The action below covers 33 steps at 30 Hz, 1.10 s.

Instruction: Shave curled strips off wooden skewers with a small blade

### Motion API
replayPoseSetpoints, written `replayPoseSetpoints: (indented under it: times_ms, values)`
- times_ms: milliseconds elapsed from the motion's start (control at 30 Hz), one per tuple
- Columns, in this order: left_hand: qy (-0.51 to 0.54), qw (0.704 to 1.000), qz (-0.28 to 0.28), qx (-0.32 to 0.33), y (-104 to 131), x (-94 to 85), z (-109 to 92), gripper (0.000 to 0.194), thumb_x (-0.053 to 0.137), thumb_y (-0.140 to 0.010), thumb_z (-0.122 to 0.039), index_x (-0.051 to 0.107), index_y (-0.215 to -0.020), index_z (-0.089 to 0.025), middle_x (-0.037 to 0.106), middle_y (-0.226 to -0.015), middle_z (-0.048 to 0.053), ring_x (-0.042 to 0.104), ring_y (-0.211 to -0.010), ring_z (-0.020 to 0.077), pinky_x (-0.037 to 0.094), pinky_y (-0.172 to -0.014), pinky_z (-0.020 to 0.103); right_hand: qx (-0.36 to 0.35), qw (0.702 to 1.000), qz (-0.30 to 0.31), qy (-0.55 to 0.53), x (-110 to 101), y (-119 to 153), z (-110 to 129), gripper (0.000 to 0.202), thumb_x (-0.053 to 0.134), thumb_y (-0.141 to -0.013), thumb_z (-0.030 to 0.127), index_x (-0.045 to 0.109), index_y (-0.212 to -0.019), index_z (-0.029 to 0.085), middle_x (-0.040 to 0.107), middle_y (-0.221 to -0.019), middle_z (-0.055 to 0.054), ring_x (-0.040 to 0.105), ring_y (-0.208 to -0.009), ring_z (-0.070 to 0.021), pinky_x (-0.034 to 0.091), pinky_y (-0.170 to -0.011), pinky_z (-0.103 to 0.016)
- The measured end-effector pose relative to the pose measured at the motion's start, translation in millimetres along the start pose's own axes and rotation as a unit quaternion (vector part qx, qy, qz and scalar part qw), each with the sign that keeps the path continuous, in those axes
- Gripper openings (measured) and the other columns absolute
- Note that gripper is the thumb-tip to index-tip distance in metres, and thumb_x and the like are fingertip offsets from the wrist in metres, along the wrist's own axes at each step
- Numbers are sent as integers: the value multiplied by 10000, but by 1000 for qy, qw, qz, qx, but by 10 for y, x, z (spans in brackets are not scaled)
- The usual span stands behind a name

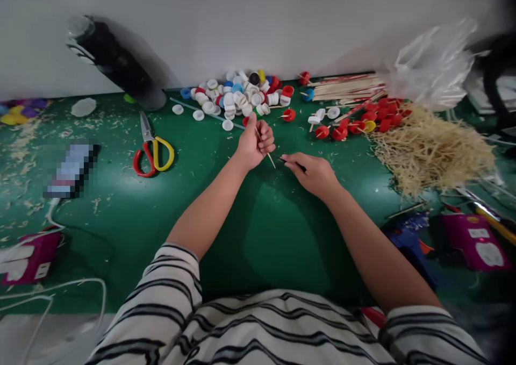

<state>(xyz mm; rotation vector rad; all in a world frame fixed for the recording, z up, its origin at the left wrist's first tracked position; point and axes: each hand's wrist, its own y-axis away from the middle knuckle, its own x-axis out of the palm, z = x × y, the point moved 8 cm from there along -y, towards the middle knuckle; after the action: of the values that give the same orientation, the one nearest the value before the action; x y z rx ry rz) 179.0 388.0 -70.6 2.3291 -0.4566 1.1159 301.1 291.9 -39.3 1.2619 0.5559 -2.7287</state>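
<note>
My left hand (255, 142) is closed around a thin wooden stick (271, 159), whose lower end sticks out below the fingers. Just behind the thumb a bit of a red bottle cap (245, 121) shows; whether it sits on that stick I cannot tell. A dark slim tool (300, 166) lies in the grip of my right hand (312, 172), its tip close to the stick's lower end. The tool's exact kind is too small to make out. Beyond both hands is a heap of mostly white bottle caps (242, 99).
Scissors (153, 149), a phone (71, 170) and a black bottle (116, 58) are left. Wooden sticks (346, 88), red caps on sticks (339, 133), pale shavings (439, 150), a plastic bag (435, 66) and a blue glue gun (413, 247) are right.
</note>
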Motion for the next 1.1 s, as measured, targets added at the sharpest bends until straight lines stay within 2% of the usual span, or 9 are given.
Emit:
replayPoseSetpoints:
  times_ms: [100, 200, 500, 700, 767, 933, 1100]
  values:
    - [10, 1000, -13, -19, 0, -33, 1, 639, 416, -973, -693, 392, -605, -171, 341, -508, -62, 267, -358, 32, 224, -362, 165, -3, 1000, 8, 25, 36, 10, -15, 235, 529, -1031, 356, 743, -1068, 267, 793, -1161, -13, 755, -1003, -203, 535, -761, -293]
    - [0, 1000, 0, -16, -1, -33, -22, 637, 404, -975, -695, 390, -614, -170, 330, -506, -64, 264, -359, 31, 218, -359, 159, -4, 997, 28, 67, 77, 16, -15, 243, 524, -1037, 374, 750, -1068, 292, 793, -1159, 17, 757, -988, -191, 521, -705, -281]
    - [-35, 998, 52, -4, -10, 40, 10, 658, 355, -948, -743, 459, -650, -166, 370, -531, -53, 315, -377, 41, 272, -367, 161, -6, 987, 22, 161, 104, 23, 19, 272, 524, -1040, 412, 771, -1116, 329, 804, -1082, 36, 742, -855, -162, 373, -544, -267]
    - [-19, 999, -3, -25, -9, -11, 45, 621, 415, -940, -731, 441, -661, -176, 355, -525, -62, 311, -365, 37, 255, -354, 156, 16, 985, 30, 171, 105, 24, 39, 297, 502, -1045, 410, 771, -1138, 327, 803, -1036, 17, 717, -816, -160, 333, -535, -276]
    - [-23, 999, 6, -23, -9, -1, 45, 615, 418, -944, -722, 444, -663, -175, 354, -529, -62, 312, -368, 36, 257, -358, 156, 22, 985, 31, 170, 102, 29, 40, 301, 498, -1046, 414, 771, -1138, 328, 802, -1025, 13, 711, -814, -161, 336, -543, -279]
    - [-63, 996, 69, 0, -20, 44, 23, 605, 413, -962, -695, 478, -680, -164, 366, -554, -59, 320, -389, 30, 272, -383, 160, 29, 985, 35, 166, 96, 33, 49, 307, 492, -1047, 413, 771, -1140, 328, 798, -1019, 7, 704, -813, -160, 341, -554, -285]
    - [-58, 997, 59, 2, -38, 15, 19, 597, 398, -975, -680, 454, -676, -167, 358, -550, -59, 319, -393, 30, 261, -388, 158, 33, 984, 42, 168, 92, 33, 59, 293, 500, -1047, 405, 771, -1122, 321, 799, -1035, 19, 705, -804, -154, 326, -539, -285]
